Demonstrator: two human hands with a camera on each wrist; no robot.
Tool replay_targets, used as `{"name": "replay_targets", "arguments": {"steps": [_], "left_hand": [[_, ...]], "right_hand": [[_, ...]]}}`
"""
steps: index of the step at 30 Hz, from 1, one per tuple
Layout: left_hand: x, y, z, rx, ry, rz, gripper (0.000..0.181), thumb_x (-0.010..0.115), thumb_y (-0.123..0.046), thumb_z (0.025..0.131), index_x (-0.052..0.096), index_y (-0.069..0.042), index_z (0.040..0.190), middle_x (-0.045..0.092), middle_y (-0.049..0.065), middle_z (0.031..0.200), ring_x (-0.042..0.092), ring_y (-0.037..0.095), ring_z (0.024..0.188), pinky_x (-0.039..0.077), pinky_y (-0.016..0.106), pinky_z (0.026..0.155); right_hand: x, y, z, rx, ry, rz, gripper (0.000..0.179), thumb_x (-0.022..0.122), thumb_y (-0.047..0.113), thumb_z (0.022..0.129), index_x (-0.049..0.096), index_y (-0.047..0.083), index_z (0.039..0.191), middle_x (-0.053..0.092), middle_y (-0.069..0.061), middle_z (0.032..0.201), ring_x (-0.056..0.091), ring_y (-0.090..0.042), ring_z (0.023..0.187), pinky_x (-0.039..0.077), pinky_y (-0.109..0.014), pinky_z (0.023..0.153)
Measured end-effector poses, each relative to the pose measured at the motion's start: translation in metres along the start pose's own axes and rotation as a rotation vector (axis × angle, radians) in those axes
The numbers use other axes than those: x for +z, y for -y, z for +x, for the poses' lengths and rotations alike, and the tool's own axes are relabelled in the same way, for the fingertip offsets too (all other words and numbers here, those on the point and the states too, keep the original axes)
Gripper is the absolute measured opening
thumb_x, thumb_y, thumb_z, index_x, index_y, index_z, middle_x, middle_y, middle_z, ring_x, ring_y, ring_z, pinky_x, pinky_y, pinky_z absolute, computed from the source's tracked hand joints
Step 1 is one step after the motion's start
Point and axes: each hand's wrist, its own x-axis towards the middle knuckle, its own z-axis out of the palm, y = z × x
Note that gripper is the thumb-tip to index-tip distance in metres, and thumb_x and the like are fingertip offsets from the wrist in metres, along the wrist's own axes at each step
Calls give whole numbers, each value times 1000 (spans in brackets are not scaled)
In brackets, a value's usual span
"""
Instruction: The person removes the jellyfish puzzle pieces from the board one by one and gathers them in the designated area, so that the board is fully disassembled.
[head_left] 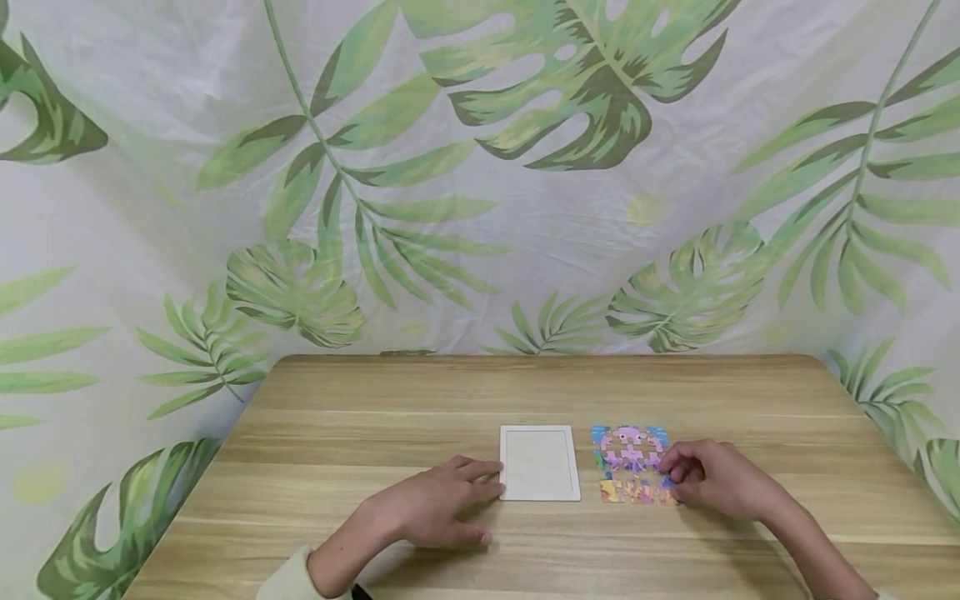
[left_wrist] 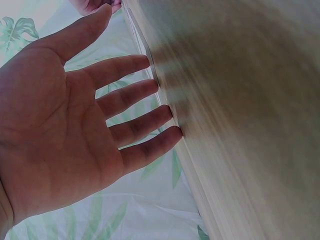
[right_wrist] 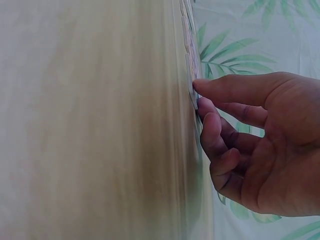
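A white rectangular tray point(head_left: 540, 427) with a thin line inside its border lies flat on the table. My left hand point(head_left: 450, 504) rests beside it, fingers spread and nearly straight, fingertips at the tray's left edge. To the tray's right lies a partly joined jigsaw puzzle point(head_left: 630, 448), with a pink figure on blue in its upper part and a yellow and pink strip point(head_left: 637, 492) below. Wood shows through gaps between some pieces. At the puzzle's lower right, my right hand point(head_left: 716, 479) pinches a bluish puzzle piece point(head_left: 667, 482) between thumb and curled fingers.
The wooden table point(head_left: 390, 392) has rounded far corners. Behind it hangs a pale cloth point(head_left: 555, 242) printed with green leaves, close to the table's back edge. A light sleeve point(head_left: 288, 579) covers the left forearm.
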Motion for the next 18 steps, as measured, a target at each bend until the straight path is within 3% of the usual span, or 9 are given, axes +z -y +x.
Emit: {"name": "replay_targets", "arguments": {"steps": [9,18], "left_hand": [[0,0,-1,0,-3,5,65,72,-48,102,56,-21,158,39,-1,173,42,28,157,47,49,122],[-1,1,-1,-7,0,4,68,72,-47,102,51,-20,161,37,1,174,39,29,159,45,52,123]], "right_hand": [[0,0,0,-4,-9,-10,22,78,1,87,74,5,109,71,-2,96,59,-1,82,54,-21,70],[-3,1,-6,-30,-37,-73,13,77,12,96,75,10,109,71,4,95,60,2,83,55,-21,71]]}}
